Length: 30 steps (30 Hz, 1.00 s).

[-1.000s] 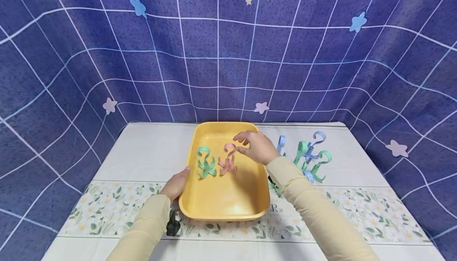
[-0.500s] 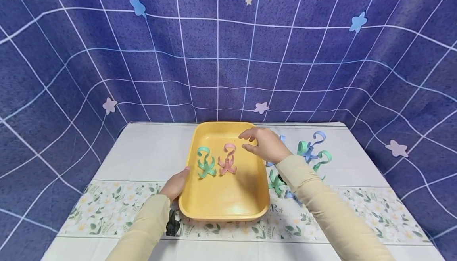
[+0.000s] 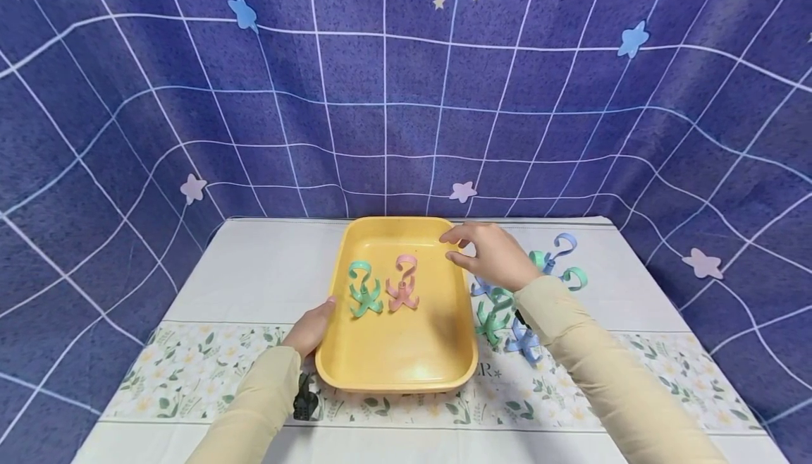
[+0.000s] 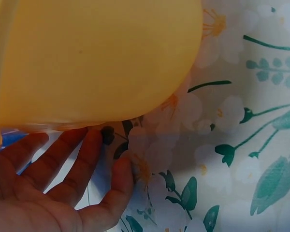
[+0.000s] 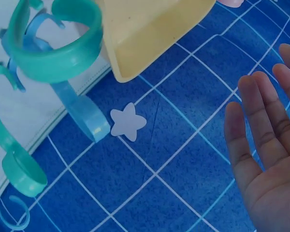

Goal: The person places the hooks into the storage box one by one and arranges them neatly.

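Observation:
My left hand (image 3: 311, 328) holds the left side of a yellow tray (image 3: 396, 385). Its thumb is at the rim, and in the left wrist view the fingers (image 4: 89, 154) touch the outer wall. Inside the tray stand a green multi-pronged hanging hook (image 3: 366, 296) and a pink one (image 3: 402, 295), side by side. Nothing is in my right hand (image 3: 495, 252), which hovers above the tray's right rim with bent, parted fingers. Below it and to its right are several more hanging hooks, among them a green hook (image 3: 492, 323) and a blue hook (image 3: 524, 343), some partly hidden by the arm.
A white cloth with a floral band (image 3: 209, 372) covers the table. Behind and beside it hangs a blue grid-patterned curtain (image 3: 355, 132). A small black object (image 3: 306, 402) sits by the left wrist. More hooks, one blue (image 3: 561, 245), stand at the right.
My right hand has drawn back rightward from near the pink hook to the tray's right rim, uncovering green and blue hooks beside the tray. The left hand has stayed in place.

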### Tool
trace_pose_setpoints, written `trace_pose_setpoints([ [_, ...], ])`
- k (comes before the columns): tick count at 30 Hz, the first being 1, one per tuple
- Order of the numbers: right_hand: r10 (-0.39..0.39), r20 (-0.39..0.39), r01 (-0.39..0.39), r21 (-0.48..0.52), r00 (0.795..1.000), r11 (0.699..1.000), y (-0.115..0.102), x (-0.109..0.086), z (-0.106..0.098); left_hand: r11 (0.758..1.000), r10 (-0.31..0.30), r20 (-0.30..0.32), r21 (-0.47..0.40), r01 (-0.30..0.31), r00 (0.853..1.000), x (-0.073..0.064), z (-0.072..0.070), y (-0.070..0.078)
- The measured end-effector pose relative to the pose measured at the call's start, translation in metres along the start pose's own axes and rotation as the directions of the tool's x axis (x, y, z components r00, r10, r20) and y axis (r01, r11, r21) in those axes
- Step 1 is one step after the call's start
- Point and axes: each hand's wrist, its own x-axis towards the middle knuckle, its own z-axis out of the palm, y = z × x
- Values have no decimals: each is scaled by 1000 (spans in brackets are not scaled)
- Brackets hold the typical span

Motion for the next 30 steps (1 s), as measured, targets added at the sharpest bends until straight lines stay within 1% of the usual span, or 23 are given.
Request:
trace_pose_setpoints([
  [4,16,12,-16,-4,1000,1000,-1,-4,-5,1000,-3,-2,2,3,1000,2,-1,-2],
  [10,27,4,-27,1,1000,1000,3,-11,-12,1000,-7,-2,8,7,1000,3,0,-2],
  [16,56,-7,-56,0,998,998,10,-20,-19,1000,-3,-5,11,3,1000,1,0,0],
  [23,108,-6,-107,30,994,994,18,-32,-25,1000,-3,7,9,3,1000,-1,-1,1],
  [30,126,-30,-125,37,992,991,29,-46,-29,1000,2,5,20,-2,1000,0,-2,1],
])
